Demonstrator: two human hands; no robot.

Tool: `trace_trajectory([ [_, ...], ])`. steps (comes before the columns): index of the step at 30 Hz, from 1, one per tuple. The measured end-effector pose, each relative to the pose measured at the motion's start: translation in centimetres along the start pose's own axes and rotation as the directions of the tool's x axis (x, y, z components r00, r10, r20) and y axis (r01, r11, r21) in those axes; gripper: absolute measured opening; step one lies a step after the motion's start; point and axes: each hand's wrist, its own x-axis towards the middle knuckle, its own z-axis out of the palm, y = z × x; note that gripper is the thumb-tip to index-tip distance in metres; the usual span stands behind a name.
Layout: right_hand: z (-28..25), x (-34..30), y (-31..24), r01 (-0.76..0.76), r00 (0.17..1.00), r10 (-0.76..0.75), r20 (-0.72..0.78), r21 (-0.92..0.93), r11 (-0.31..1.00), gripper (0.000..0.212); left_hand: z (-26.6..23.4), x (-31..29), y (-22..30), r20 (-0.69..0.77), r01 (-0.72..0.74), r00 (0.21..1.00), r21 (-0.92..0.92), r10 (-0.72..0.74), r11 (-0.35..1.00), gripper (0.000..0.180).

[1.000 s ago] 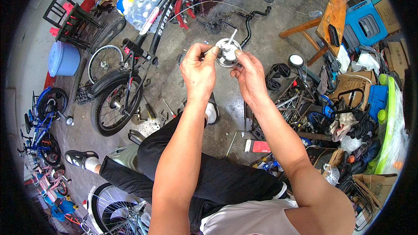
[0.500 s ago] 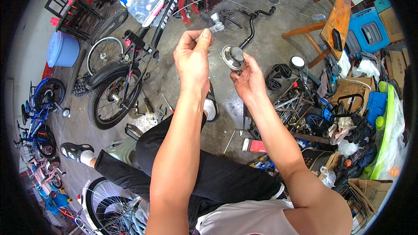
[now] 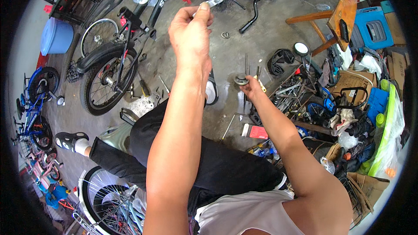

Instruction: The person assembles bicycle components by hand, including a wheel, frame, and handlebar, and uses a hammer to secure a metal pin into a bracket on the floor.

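Observation:
My left hand (image 3: 190,35) is raised at upper centre, thumb and fingers closed on a small silver metal piece (image 3: 215,1) with a rounded end. Its other end is hidden in my fingers. Lower and to the right, my right hand (image 3: 252,88) grips a round, bell-like metal part (image 3: 241,79) by its edge. That part is held over the floor, above some thin rods (image 3: 246,65). On the floor beyond my hands lie small metal rings (image 3: 225,35) and a black bent handlebar (image 3: 256,15).
A black bicycle (image 3: 109,78) without a front wheel in view lies to the left, near a blue bucket (image 3: 56,37). Heaped tools and parts (image 3: 296,91) crowd the right. A wooden stool (image 3: 342,15) and a blue plastic stool (image 3: 372,28) stand at far right. A spoked wheel (image 3: 109,200) is lower left.
My left hand has moved up with the silver piece, which has turned. My right hand has lowered with the round part, now tilted more edge-on. The view has shifted slightly.

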Motion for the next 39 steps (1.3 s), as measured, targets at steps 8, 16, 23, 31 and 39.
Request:
trace_trajectory([
  [8, 1.6, 2.6, 2.9, -0.082, 0.993, 0.079, 0.086, 0.028, 0.996, 0.028, -0.4, 0.0, 0.5, -0.01, 0.018, 1.0, 0.03, -0.018, 0.999, 0.017],
  [16, -1.0, 5.0, 4.9, -0.102, 0.994, 0.101, 0.04, 0.012, 0.995, 0.021, 0.8, -0.3, 0.6, 0.05, -0.01, 0.999, 0.005, 0.01, 1.0, 0.018],
  [23, -1.5, 2.7, 6.2, 0.087, 0.992, -0.106, -0.066, -0.251, 0.964, 0.025, 0.9, -0.1, 0.7, 0.062, -0.039, 0.997, -0.027, 0.04, 0.999, 0.017],
  [31, -1.3, 2.2, 7.1, 0.185, 0.96, -0.258, -0.107, -0.45, 0.874, 0.018, 0.6, -0.4, 1.2, 0.036, -0.016, 0.999, -0.001, 0.016, 1.0, 0.018],
  [39, -2.0, -0.6, 9.0, 0.278, 0.858, -0.466, 0.214, -0.958, 0.073, 0.036, 0.1, 0.5, 0.4, 0.082, 0.018, 0.996, 0.002, -0.018, 1.0, 0.017],
])
